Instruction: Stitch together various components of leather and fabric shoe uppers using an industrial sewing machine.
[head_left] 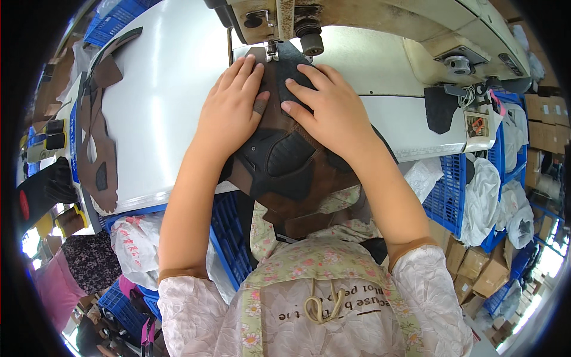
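My left hand (232, 110) lies flat, fingers extended, on the leather (327, 175) near the presser foot (272, 52). My right hand (334, 110) rests on its dark patch (288, 65), fingers apart.

Dark lettering (364, 303) across the pale shirt (333, 336), red characters (134, 221) on a white bag (128, 245)

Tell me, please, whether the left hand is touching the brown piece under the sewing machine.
Touching. The head view shows the left hand palm down, its thumb and fingertips resting on the brown piece with no visible gap.
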`<act>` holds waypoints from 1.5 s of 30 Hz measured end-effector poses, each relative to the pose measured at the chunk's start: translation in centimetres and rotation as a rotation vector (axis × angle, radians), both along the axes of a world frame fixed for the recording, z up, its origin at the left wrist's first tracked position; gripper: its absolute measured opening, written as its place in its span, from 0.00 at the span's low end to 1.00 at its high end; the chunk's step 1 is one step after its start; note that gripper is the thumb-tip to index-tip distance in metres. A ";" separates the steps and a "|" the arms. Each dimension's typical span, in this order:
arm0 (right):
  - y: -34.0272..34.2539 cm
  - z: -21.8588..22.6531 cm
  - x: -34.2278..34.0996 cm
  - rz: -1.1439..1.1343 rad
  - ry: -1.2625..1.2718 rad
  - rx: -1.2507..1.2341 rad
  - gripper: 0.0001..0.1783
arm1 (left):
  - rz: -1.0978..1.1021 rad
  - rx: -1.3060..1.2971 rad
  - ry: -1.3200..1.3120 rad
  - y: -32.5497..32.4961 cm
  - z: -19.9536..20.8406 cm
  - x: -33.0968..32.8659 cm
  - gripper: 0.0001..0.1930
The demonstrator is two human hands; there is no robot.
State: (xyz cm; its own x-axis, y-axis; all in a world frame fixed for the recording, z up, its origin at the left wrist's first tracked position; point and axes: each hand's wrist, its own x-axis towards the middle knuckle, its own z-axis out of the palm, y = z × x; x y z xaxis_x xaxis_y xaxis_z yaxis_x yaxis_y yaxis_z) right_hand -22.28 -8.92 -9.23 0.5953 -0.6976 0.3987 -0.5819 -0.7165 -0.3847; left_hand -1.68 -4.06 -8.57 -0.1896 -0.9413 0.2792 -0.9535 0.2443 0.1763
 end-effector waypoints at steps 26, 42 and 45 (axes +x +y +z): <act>0.8 1.0 -1.2 0.086 0.053 0.020 0.23 | 0.129 0.054 -0.003 1.0 -0.3 -0.4 0.28; 0.0 1.1 -0.1 0.006 0.069 -0.045 0.16 | 0.132 -0.040 0.027 -1.4 -1.4 0.4 0.25; -0.3 0.9 -0.1 0.001 0.104 -0.049 0.16 | 0.126 -0.049 0.025 -1.8 -1.5 0.5 0.25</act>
